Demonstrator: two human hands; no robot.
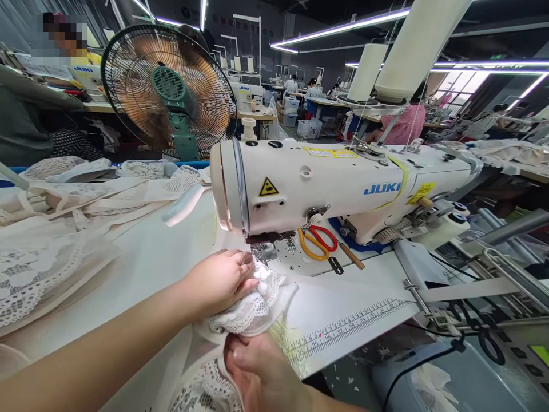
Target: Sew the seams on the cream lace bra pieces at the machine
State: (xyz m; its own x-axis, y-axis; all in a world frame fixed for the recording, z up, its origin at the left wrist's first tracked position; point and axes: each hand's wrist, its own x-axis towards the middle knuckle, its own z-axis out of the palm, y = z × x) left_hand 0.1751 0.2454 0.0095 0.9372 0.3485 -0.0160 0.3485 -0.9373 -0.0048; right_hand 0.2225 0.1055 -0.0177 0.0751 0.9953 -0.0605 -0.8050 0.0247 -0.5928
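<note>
A white lace bra (257,306) lies partly on the sewing machine bed, its upper edge by the presser foot (262,252). My left hand (223,280) rests on that lace just left of the foot, thumb and fingers closed on the fabric. Lower down, my right hand (261,363) grips the bra's edge between thumb and curled fingers. Another lace part of it hangs beside the right hand at the bottom of the view. What lies beneath the left palm is hidden.
Red-and-yellow-handled thread snips (319,241), a black blade (335,265) and a wooden-handled tool (352,255) lie on the machine bed. A printed ruler (343,332) marks the table. Lace pieces (38,269) are heaped left; a fan (169,86) stands behind. People sit farther back.
</note>
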